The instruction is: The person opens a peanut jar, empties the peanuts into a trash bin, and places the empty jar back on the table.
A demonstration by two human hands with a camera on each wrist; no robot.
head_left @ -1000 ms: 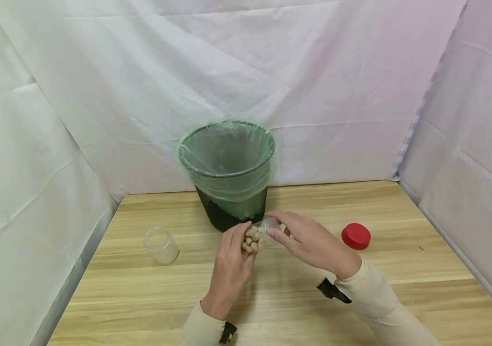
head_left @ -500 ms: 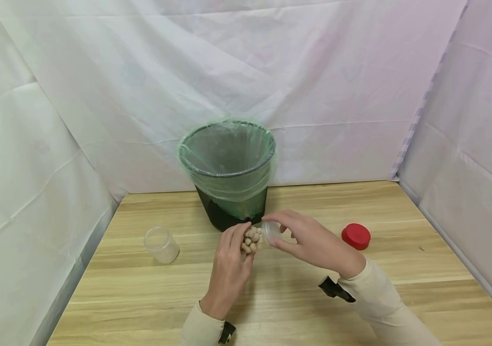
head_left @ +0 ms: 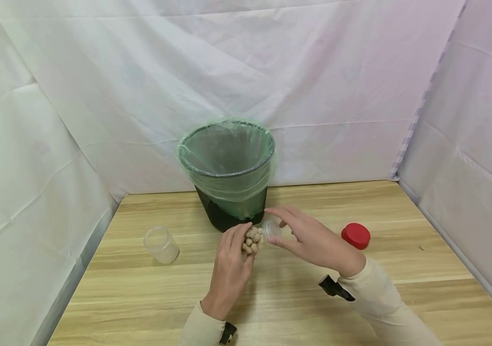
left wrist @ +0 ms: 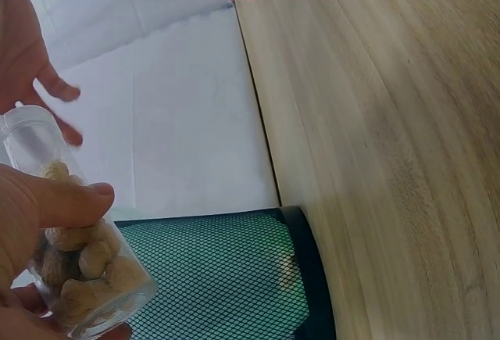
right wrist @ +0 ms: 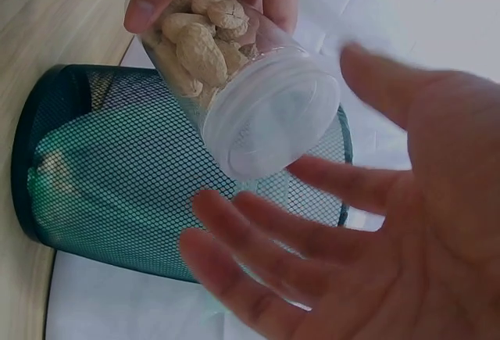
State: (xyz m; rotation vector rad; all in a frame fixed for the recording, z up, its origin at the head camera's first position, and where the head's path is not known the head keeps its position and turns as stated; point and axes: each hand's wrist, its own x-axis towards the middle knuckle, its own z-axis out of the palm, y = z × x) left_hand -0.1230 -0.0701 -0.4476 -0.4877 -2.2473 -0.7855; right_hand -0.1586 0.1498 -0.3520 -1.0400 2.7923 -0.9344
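Observation:
My left hand (head_left: 228,269) grips a clear plastic jar (right wrist: 269,117) around its body, above the table in front of the bin. Peanuts (right wrist: 201,51) in the shell fill the jar's lower part; it is tilted with its mouth end toward my right hand. In the left wrist view the thumb lies across the jar's side. My right hand (head_left: 317,243) is beside the mouth end, fingers spread and apart from one another. The right wrist view has the translucent rim near those fingers; whether a fingertip touches it is unclear.
A black mesh bin (head_left: 211,204) with a green liner (head_left: 246,185) stands at the back. To the left is another clear container (head_left: 161,245), leaning in view. A red lid (head_left: 356,236) lies at the right on the wooden table (head_left: 142,298). White cloth (head_left: 336,96) surrounds the table.
My right hand has loosened from the jar's mouth end, its fingers spreading and drawing slightly right. The left hand and the jar have hardly moved.

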